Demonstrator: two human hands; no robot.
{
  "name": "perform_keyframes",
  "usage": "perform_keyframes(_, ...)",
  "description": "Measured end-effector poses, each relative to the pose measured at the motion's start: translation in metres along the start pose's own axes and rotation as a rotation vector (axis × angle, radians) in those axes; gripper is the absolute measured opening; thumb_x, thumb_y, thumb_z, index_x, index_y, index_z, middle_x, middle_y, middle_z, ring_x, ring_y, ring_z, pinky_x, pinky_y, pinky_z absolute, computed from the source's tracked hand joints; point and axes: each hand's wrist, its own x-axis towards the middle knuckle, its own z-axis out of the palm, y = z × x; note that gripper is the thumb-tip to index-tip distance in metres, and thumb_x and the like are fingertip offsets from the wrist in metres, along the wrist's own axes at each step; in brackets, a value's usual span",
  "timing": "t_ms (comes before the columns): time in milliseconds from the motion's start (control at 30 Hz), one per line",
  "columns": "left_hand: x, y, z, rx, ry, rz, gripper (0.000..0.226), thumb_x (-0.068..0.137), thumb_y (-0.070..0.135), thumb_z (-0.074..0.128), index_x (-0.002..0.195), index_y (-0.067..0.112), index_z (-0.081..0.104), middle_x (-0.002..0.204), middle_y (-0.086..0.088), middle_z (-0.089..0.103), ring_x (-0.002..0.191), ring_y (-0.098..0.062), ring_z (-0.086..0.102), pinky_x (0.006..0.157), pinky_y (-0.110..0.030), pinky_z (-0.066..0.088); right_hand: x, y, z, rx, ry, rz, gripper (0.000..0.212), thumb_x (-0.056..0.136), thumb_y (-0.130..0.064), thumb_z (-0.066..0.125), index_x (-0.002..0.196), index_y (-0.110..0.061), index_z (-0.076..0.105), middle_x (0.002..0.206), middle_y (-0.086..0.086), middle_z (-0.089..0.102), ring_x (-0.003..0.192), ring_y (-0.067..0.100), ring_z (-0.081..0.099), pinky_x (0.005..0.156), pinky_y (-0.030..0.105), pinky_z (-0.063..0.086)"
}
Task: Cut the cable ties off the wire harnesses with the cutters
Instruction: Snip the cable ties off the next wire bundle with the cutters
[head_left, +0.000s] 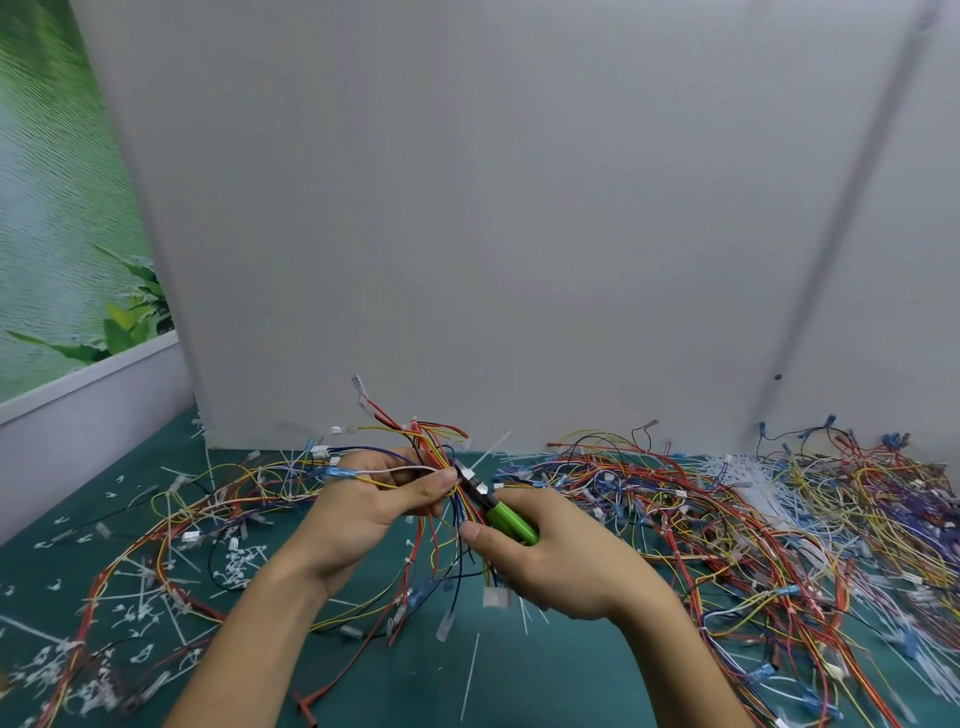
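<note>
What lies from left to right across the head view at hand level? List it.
Loose wires among cut tie scraps → left hand gripping a wire bundle → cutters → right hand holding them → big wire pile.

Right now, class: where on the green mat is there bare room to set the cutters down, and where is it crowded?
Barest: the mat between the left forearm and right forearm, beside one loose cut tie. The far-left strip by the wall holds only scattered tie scraps. Crowded: the wire pile at right, the harnesses at left.
</note>
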Motion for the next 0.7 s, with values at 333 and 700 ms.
perform_keyframes(333,-0.0002,0.0009,-0.0020,0.031,-0.022,0.032,0.037,0.074,0.043,0.083,0.090,0.010,0.079,0.081,-0.012,0.073,0.076,-0.021,0.067,0.076,-0.030,0.057,-0.0010,-0.0023,-0.0016,0.011,-0.044,-0.006,0.045,0.098,-0.053,0.062,0.093,-0.009,0.053,0.078,0.013,0.065,0.061,0.018,0.066,0.068,0.047,0.059)
perform_keyframes(700,0.0012,-0.0007,-0.0012,0.015,-0.004,0.024,0.038,0.071,0.044,0.084,0.089,0.012,0.080,0.081,-0.012,0.074,0.075,-0.019,0.068,0.076,-0.028,0.058,-0.0022,-0.0021,-0.0028,0.027,-0.036,0.019,0.041,0.099,-0.049,0.062,0.090,-0.010,0.053,0.067,0.003,0.059,0.052,0.016,0.058,0.056,0.045,0.056)
